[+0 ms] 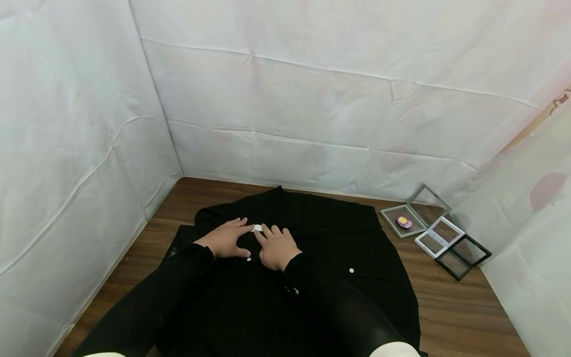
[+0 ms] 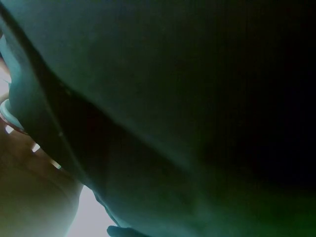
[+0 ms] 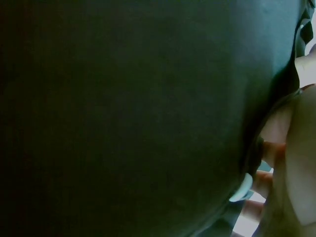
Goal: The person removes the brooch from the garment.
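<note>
A black garment with white buttons (image 1: 351, 270), which looks like a shirt (image 1: 330, 210), lies spread over the wooden table. Both hands rest on its upper middle part, on either side of a small white label (image 1: 257, 228). My left hand (image 1: 226, 240) has its fingers extended over the cloth, thumb toward a button (image 1: 249, 259). Close beside it, my right hand (image 1: 278, 249) lies with fingers spread, its fingertips at the label's right end. Dark fabric fills most of both wrist views, leaving part of the left hand (image 2: 37, 182) and right hand (image 3: 296, 158) at the edges.
Right of the shirt lie three hinged open cases: a grey one (image 1: 389, 214) with a small purple-and-yellow oval piece (image 1: 404, 222) in it, a white one (image 1: 444, 241) and a black one (image 1: 455, 270). White cloth walls (image 1: 312, 109) enclose the wooden table (image 1: 464, 312).
</note>
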Demonstrator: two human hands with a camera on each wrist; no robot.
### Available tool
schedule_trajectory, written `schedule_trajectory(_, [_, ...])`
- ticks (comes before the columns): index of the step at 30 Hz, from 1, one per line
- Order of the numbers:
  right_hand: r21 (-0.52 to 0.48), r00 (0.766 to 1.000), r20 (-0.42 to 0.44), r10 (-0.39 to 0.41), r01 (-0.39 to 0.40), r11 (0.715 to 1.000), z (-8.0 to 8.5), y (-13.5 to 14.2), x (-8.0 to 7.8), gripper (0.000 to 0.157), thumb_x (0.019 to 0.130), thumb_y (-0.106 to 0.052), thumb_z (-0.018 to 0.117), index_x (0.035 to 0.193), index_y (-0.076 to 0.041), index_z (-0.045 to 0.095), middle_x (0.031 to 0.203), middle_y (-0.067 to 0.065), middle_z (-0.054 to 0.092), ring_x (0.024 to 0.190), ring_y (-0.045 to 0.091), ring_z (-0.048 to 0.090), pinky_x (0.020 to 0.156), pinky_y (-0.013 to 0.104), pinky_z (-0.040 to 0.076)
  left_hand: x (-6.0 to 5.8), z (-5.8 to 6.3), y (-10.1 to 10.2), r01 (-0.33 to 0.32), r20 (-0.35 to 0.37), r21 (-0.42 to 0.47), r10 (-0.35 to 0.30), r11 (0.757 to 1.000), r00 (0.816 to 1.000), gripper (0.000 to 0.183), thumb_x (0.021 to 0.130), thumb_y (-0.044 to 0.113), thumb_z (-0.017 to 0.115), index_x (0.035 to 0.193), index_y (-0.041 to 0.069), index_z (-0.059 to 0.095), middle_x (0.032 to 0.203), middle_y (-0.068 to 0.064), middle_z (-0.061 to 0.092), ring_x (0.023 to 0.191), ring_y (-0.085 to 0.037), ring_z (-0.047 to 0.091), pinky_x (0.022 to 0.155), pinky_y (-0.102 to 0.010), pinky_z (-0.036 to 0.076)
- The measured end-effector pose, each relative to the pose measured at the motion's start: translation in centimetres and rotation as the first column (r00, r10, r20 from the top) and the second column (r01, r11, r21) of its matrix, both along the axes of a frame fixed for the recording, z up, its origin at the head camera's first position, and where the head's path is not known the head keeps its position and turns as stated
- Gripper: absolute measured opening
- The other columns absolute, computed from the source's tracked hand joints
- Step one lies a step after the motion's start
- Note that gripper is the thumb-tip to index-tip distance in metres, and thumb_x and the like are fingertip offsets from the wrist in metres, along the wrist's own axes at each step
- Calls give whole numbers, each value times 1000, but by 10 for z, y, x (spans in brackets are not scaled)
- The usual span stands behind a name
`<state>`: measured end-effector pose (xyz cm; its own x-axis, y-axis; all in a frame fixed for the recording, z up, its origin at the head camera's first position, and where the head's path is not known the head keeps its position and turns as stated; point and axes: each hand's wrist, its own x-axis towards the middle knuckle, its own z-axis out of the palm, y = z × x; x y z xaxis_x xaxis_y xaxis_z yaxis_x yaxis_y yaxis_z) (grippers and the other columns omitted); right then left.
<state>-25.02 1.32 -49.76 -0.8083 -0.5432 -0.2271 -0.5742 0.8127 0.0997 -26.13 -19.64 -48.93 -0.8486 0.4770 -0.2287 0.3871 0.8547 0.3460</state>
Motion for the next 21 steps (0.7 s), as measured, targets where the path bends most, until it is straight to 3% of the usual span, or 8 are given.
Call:
schedule_trajectory(9, [8,1000,-14,21,-21,1000,1,3,2,59,110,-40,35,166,-31,20,171,0,20,150,23,30,116,48,32,0,0,-1,-9,-2,7,9,1000,1000,87,90,51,78,160,16,40,167,-17,27,154,-40,20,120,-60,24])
schedule_trajectory(21, [-95,1000,29,13,-10,995,-7,11,2,60,109,-40,39,166,-33,21,171,2,19,151,24,29,117,50,31,3,-4,-2,7,-45,31,-5,999,999,87,90,51,78,159,12,41,165,-21,28,153,-43,22,119,-61,24])
